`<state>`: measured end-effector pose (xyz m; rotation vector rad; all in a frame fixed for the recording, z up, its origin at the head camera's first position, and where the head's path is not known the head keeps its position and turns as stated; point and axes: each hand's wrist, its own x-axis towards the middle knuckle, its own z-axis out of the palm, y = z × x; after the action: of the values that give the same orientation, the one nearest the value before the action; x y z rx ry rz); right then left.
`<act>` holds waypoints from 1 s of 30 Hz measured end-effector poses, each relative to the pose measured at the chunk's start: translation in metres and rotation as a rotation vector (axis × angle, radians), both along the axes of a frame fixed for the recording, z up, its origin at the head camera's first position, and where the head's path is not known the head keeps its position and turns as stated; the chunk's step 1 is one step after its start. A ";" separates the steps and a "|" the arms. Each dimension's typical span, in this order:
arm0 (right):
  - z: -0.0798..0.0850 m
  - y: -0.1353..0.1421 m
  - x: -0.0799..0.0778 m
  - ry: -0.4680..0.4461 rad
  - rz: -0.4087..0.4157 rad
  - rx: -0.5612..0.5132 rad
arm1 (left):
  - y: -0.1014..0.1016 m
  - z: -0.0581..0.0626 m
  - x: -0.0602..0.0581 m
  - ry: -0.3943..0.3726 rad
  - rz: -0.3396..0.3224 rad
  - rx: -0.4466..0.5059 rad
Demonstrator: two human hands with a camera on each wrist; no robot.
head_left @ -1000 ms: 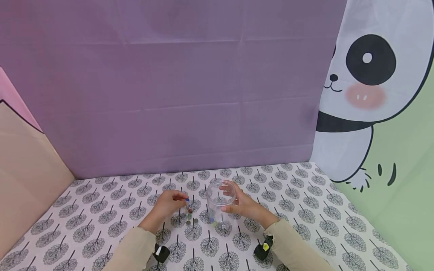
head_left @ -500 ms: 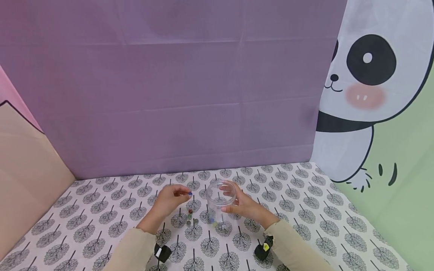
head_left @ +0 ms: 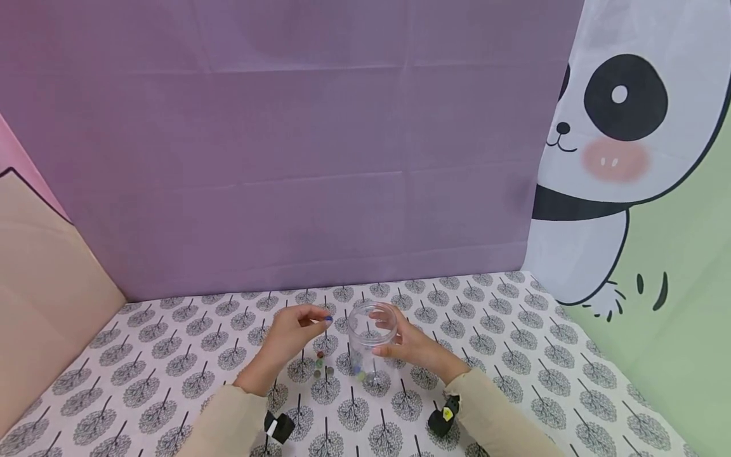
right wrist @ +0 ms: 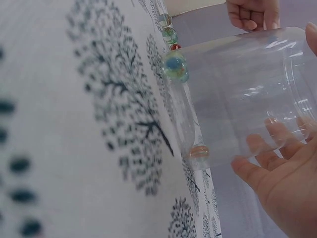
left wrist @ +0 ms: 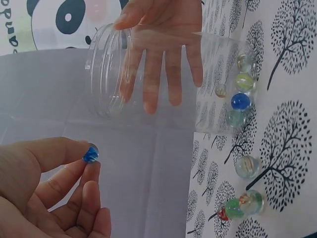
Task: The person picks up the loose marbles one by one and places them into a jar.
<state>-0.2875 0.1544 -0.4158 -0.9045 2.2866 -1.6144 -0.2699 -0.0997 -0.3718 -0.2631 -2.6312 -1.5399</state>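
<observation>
My left hand (head_left: 289, 331) pinches a blue marble (left wrist: 90, 154) between thumb and fingertips. It is raised above the table, just left of the mouth of a clear plastic jar (left wrist: 163, 79). The jar stands upright and lidless on the cloth. From its right side my right hand (head_left: 415, 344) holds it, thumb in front and long fingers spread around the far wall. Several marbles lie at the jar's bottom, among them a blue marble (left wrist: 240, 101), a yellow-streaked marble (left wrist: 244, 82) and an orange-banded marble (right wrist: 200, 151).
Several loose marbles lie on the cloth left of the jar, including a red marble (head_left: 320, 355) and a pale striped marble (left wrist: 246, 167). The tree-print tablecloth (head_left: 497, 393) covers the table. A purple backdrop (head_left: 320, 158) rises along the back edge.
My left hand has moved up and to the right with the blue marble, closer to the jar's rim. My right hand and the jar have stayed in place.
</observation>
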 end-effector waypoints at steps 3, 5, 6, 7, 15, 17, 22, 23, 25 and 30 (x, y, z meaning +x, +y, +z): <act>0.001 0.000 -0.001 -0.003 -0.004 0.004 | 0.002 0.002 0.001 0.003 0.003 0.008; 0.002 0.000 0.000 -0.007 -0.007 0.003 | 0.004 0.004 0.001 -0.004 0.003 0.020; 0.002 0.000 -0.001 -0.010 -0.009 0.002 | 0.004 0.004 0.001 -0.006 0.003 0.025; 0.003 0.000 0.000 -0.010 -0.010 0.001 | 0.005 0.004 0.001 -0.007 0.004 0.029; 0.001 0.000 -0.001 -0.011 -0.003 0.002 | 0.006 0.002 0.001 -0.003 -0.002 0.063; 0.001 0.000 -0.001 -0.009 -0.004 0.004 | 0.007 0.003 0.001 -0.001 -0.001 0.062; 0.001 0.000 -0.001 -0.004 -0.005 0.004 | 0.010 0.005 0.003 0.011 -0.006 0.076; 0.000 0.000 -0.001 -0.006 -0.004 0.003 | 0.011 0.005 0.004 0.016 -0.008 0.077; 0.001 0.000 0.000 -0.011 -0.003 0.001 | 0.012 0.006 0.005 0.018 -0.009 0.082; 0.001 -0.001 0.001 -0.016 -0.002 -0.002 | 0.016 0.007 0.006 0.011 -0.018 0.097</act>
<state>-0.2866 0.1539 -0.4148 -0.8866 2.2766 -1.6193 -0.2636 -0.0842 -0.3644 -0.2879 -2.5433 -1.6607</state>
